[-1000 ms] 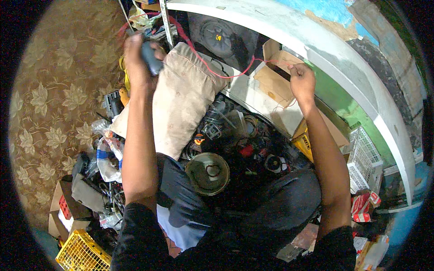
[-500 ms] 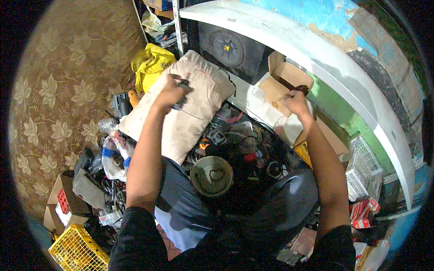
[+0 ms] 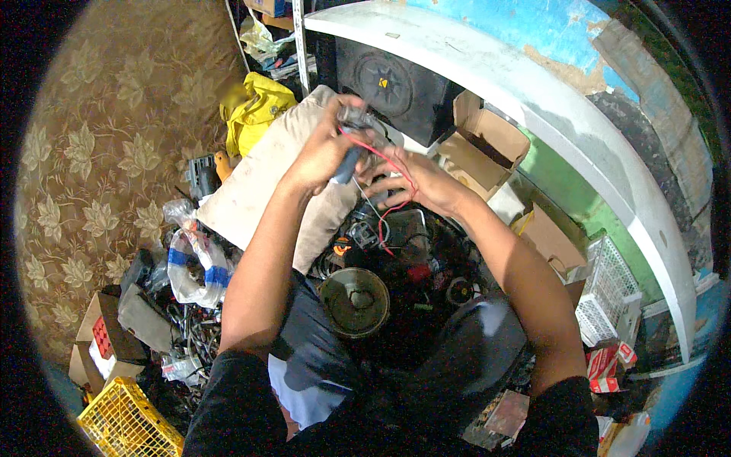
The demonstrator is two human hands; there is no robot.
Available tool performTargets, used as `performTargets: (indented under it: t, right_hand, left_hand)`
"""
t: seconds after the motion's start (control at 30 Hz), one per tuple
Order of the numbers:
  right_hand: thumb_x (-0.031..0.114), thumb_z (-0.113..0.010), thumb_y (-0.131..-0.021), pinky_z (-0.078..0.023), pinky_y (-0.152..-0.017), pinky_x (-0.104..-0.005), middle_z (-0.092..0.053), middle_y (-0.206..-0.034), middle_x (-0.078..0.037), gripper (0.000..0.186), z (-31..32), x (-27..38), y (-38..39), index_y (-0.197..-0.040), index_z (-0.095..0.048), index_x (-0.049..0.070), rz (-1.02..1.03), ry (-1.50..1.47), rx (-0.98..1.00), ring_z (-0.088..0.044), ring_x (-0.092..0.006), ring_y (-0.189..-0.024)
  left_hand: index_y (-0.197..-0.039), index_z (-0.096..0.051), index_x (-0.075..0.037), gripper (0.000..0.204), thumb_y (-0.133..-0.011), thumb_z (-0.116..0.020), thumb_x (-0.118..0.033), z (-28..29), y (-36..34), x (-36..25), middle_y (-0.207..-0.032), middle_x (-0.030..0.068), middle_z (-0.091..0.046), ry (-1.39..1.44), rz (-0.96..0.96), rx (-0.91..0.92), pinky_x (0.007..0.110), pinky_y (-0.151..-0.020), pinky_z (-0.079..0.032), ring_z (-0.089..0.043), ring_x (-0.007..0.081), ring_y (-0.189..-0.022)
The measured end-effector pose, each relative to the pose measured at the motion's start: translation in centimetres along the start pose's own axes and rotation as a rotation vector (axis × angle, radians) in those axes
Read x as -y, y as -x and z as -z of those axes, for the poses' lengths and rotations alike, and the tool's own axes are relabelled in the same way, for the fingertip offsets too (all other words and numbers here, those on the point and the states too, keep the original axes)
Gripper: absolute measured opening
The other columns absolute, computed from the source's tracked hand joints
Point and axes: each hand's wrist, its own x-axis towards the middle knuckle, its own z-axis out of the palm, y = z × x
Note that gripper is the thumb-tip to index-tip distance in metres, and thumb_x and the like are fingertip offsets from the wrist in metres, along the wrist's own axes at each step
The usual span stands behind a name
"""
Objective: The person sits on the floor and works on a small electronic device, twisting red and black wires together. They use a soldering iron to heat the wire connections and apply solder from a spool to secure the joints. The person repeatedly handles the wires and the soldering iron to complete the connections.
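Left grip [image 3: 320, 156] is closed around a dark tool with a blue-grey handle [image 3: 349, 165], its outline blurred. Right grip [image 3: 426, 183], just beside it, is loosely spread, fingers apart and turned toward the tool. Red wire [image 3: 397, 165] runs from the left grip across the right and dangles below; whether the right pinches it, I cannot tell. Under the left grip lies a beige cushion [image 3: 255, 194]; beyond both stands a black speaker [image 3: 381, 84]. Nearer the body sits a round metal bowl [image 3: 333, 315].
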Motion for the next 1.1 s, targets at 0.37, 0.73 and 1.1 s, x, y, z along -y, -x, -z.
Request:
performTargets:
  t: [0.37, 0.73, 1.1]
  right_hand:
    - [0.041, -0.048, -0.104, -0.042, -0.058, -0.0273, -0.051, -0.065, 0.003, 0.044, 5.2, -1.8, 3.1, -0.083, -0.063, 0.006, -0.343, 0.457, -0.146, -0.048, -0.0092, -0.06]
    - [0.034, -0.052, -0.103, -0.038, -0.064, -0.0238, -0.056, -0.072, 0.001, 0.039, -1.8, 13.9, 3.0, -0.08, -0.063, 0.004, 0.67, 1.08, -0.819, -0.047, -0.0073, -0.07]
    - [0.024, -0.055, -0.1, -0.033, -0.051, -0.0265, -0.044, -0.057, 0.003, 0.036, 0.4, 18.7, 3.1, -0.075, -0.061, -0.001, 0.82, 1.024, -0.927, -0.04, -0.0074, -0.053]
  left_hand:
    - [-0.112, -0.05, -0.008, 0.023, -0.09, -0.057, -0.01, 12.8, -2.2, 1.6, -0.083, 0.0079, -0.056, 0.59, -0.214, -0.555, 0.029, -0.047, -0.047, -0.054, 0.0187, -0.054]
    - [-0.107, -0.048, -0.013, 0.017, -0.092, -0.055, -0.011, 7.5, -2.2, 2.5, -0.083, 0.008, -0.056, 0.597, -0.106, -0.312, 0.03, -0.052, -0.046, -0.052, 0.018, -0.056]
    - [-0.107, -0.046, -0.013, 0.017, -0.093, -0.055, -0.015, 10.7, -2.1, 2.0, -0.084, 0.0094, -0.054, 0.871, -0.214, -0.276, 0.032, -0.057, -0.044, -0.051, 0.0191, -0.06]
